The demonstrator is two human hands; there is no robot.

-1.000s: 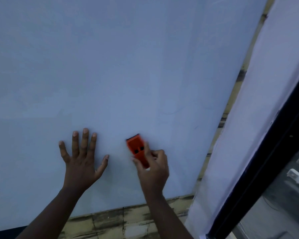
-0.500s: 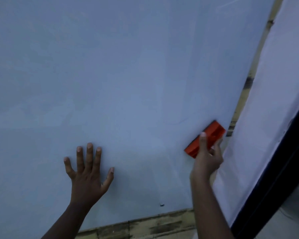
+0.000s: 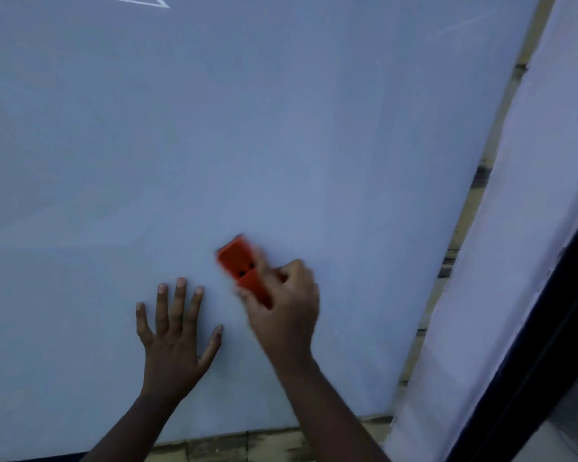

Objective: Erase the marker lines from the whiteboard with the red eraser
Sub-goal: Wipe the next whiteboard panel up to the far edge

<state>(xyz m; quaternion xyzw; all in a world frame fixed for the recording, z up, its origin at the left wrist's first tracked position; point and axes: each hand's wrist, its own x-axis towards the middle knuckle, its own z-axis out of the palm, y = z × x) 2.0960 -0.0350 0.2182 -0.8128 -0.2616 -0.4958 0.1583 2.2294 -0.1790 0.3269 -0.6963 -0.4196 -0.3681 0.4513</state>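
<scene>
Whiteboard (image 3: 281, 128) — R fingers (image 3: 294, 268) round eraser (image 3: 244, 265)

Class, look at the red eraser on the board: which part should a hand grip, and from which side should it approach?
Grip the red eraser across its two long edges near the lower end, coming from below, as the right hand does. It is a narrow block lying flat against the whiteboard, so only those edges offer purchase.

Head view, close, facing whiteboard (image 3: 281, 128)

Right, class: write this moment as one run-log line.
left hand: flat on whiteboard | right hand: grips red eraser against board | marker lines: remain at top
</scene>
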